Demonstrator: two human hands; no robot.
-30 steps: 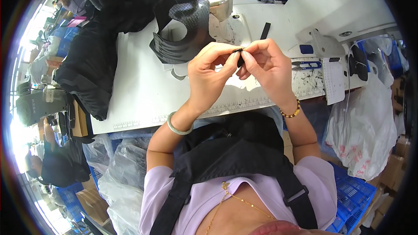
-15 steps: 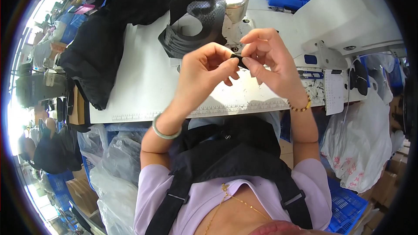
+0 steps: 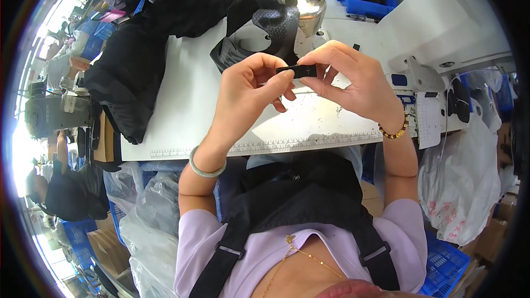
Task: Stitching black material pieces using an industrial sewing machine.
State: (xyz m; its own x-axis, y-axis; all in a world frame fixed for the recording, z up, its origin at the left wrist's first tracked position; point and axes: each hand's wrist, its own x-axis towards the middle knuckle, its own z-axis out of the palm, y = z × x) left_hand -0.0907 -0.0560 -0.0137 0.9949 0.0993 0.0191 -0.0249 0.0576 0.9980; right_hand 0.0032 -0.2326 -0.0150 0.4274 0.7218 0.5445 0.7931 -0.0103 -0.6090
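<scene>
Pinching that little black strip [image 3: 297, 70] between both hands is where you're at right now, so it looks like you're mid-step on lining it up or folding it flat before it goes anywhere. Your left hand [image 3: 248, 93] has it nipped at one end between thumb and forefinger, and your right hand [image 3: 350, 85] clamps the other end the same way, the rest of the fingers curled loosely. The strip sits level in the air, above the white worktable [image 3: 182, 104] and not touching it.

Just behind the strip there's a curved black moulded piece [image 3: 270, 33] lying on the table, right by the shiny metal base of the machine [image 3: 309, 5]. Further left of the strip, a heap of black fabric [image 3: 132, 66] hangs over the table edge. Below the strip, along the near edge of the table, runs a ruler strip [image 3: 265, 146]. Off to the right of the strip hangs a white plastic bag [image 3: 464, 187].

My guess: next move needs you to keep both ends even and the strip taut, since it's small and floppy enough to twist if one pinch loosens.
</scene>
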